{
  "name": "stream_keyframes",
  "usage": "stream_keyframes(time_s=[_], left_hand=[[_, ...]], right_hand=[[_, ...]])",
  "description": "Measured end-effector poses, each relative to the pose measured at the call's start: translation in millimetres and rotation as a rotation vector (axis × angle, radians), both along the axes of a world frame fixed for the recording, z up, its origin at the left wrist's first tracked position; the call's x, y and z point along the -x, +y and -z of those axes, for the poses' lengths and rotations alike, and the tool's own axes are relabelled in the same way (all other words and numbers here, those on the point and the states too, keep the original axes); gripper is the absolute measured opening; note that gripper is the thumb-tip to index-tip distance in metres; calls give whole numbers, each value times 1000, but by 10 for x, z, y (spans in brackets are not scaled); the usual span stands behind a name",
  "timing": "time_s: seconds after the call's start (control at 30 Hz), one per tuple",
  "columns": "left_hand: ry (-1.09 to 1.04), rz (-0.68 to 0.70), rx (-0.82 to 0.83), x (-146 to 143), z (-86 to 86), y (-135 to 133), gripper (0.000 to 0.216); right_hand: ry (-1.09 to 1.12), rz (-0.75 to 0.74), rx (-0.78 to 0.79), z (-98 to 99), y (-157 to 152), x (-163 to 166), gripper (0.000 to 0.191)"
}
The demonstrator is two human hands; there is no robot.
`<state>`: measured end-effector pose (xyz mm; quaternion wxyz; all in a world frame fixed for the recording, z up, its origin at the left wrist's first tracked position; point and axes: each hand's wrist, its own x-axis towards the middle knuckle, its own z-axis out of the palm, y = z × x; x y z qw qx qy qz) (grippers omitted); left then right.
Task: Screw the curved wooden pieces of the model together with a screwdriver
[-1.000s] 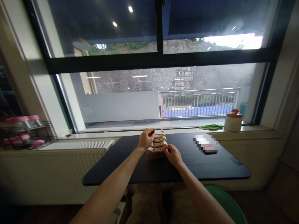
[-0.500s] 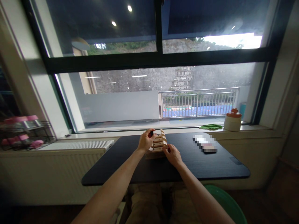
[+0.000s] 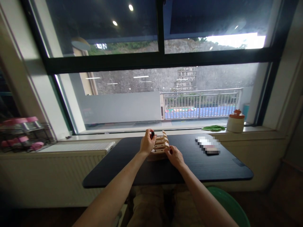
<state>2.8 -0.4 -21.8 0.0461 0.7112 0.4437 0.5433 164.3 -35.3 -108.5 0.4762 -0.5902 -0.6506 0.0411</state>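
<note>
A small wooden slatted piece (image 3: 161,145), built of light wood bars with holes, stands on the dark table (image 3: 132,170). My left hand (image 3: 147,143) is closed around a small dark tool (image 3: 152,135) held upright over the piece's left side. My right hand (image 3: 174,155) grips the lower right edge of the wooden piece, fingers curled against it.
A dark flat object (image 3: 208,145) lies on the table to the right. On the sill stand a white jar with an orange lid (image 3: 235,122) and a green cloth (image 3: 214,128). A wire rack with pink-lidded containers (image 3: 22,134) is at left, above a white radiator (image 3: 78,147). A green stool (image 3: 224,205) sits below right.
My left hand has shifted slightly up and back with the dark tool. My right hand stays on the wooden piece.
</note>
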Motion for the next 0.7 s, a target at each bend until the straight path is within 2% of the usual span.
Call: stream_keyframes(time_s=[0.43,0.7], left_hand=[[57,21,-52,53,-112,78,18],[18,186,34,10,-122,130,25]], right_hand=[[-6,-2,7,25,22,-7,29],[-5,3,-7,32,31,1,29]])
